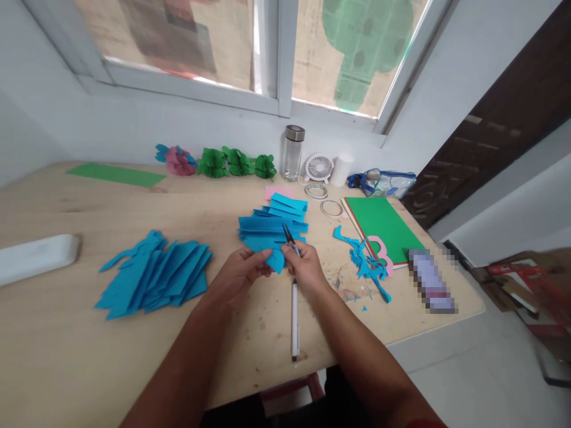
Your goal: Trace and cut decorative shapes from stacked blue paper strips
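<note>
My left hand [244,270] pinches a small piece of blue paper [277,261] with a rounded edge, between thumb and fingers. My right hand [308,267] is closed around a pair of scissors [288,232], their dark blades pointing away from me; its thumb and finger also meet the paper's right edge. Just beyond both hands lies a pile of folded blue paper strips [267,224]. Off to the left sits another heap of folded blue paper [156,279]. Below my right hand, a white pen [294,321] rests on the table.
Blue paper scraps [363,261] and a pink cutout [381,255] lie right, near green paper sheets [383,226] and a blurred-out phone-like object [432,280]. Along the wall stand green paper decorations [238,163], a glass bottle [293,156] and a small fan [319,168]. Tape rolls [316,191] lie before them.
</note>
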A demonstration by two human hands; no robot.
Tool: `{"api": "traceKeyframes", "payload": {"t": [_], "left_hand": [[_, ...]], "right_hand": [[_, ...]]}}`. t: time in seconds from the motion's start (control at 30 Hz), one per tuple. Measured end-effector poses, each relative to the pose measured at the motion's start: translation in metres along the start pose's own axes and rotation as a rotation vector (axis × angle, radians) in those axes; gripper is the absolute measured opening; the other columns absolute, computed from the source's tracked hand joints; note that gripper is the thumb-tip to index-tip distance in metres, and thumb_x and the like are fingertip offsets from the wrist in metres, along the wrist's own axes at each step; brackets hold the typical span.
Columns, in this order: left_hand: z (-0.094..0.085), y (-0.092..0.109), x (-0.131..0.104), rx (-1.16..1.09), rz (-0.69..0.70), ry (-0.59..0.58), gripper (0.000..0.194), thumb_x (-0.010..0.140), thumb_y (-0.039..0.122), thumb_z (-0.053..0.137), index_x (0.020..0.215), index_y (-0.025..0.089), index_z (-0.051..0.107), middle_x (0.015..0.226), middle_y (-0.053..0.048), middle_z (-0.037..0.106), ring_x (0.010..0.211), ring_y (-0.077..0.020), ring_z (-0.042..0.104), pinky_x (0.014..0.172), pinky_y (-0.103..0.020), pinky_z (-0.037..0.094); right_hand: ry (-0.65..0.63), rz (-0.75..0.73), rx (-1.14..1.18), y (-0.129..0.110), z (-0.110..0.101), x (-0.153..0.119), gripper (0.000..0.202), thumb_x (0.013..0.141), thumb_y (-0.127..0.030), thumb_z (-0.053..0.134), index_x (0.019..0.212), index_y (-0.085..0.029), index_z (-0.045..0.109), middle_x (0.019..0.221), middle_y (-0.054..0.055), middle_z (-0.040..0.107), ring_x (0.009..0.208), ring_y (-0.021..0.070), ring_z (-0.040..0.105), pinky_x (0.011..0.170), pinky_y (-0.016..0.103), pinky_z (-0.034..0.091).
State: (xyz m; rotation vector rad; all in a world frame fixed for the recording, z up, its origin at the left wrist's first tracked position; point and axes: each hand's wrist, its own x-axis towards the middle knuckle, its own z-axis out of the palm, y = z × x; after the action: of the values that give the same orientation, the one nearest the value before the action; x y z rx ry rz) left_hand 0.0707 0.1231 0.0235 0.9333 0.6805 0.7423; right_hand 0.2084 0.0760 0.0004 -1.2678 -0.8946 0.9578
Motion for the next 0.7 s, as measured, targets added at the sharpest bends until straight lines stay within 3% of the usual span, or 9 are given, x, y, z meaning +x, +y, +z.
{"api": "traceKeyframes", "payload": {"t": [0.2,0.4,0.7], "left_hand": [[-0.0029,0.0044,0.0011,-0.091,0.019,0.104,0.021,0.06,0.028,0.082,0.071,0.016,0.069,0.066,-0.002,0.069,0.054,-0.012,0.056,0.05,-0.022,0.044],[0.0005,0.0073,-0.0007,-0.145,-0.083,0.051,0.016,0.061,0.024,0.081,0.069,0.018,0.069,0.064,-0.003,0.069,0.054,-0.0139,0.058,0.051,-0.024,0.048],[0.0046,0.0022,-0.0015,-0.09,-0.103,-0.025,0.01,0.068,0.022,0.075,0.067,0.018,0.067,0.06,0.0,0.065,0.05,-0.0104,0.053,0.047,-0.021,0.044]], "right_hand": [[-0.037,-0.002,0.024,-0.0016,0.001,0.0001,0.04,0.074,-0.054,0.065,0.058,-0.02,0.049,0.045,-0.009,0.036,0.04,0.0067,0.027,0.039,0.021,0.02],[-0.149,0.077,0.165,-0.0064,0.0021,-0.0023,0.035,0.071,-0.054,0.067,0.066,-0.02,0.058,0.043,-0.01,0.036,0.038,0.0066,0.027,0.037,0.02,0.019],[0.005,-0.025,0.038,0.0019,0.0045,0.002,0.032,0.068,-0.049,0.068,0.059,-0.021,0.058,0.053,-0.004,0.051,0.051,0.0116,0.044,0.049,0.023,0.036]]}}
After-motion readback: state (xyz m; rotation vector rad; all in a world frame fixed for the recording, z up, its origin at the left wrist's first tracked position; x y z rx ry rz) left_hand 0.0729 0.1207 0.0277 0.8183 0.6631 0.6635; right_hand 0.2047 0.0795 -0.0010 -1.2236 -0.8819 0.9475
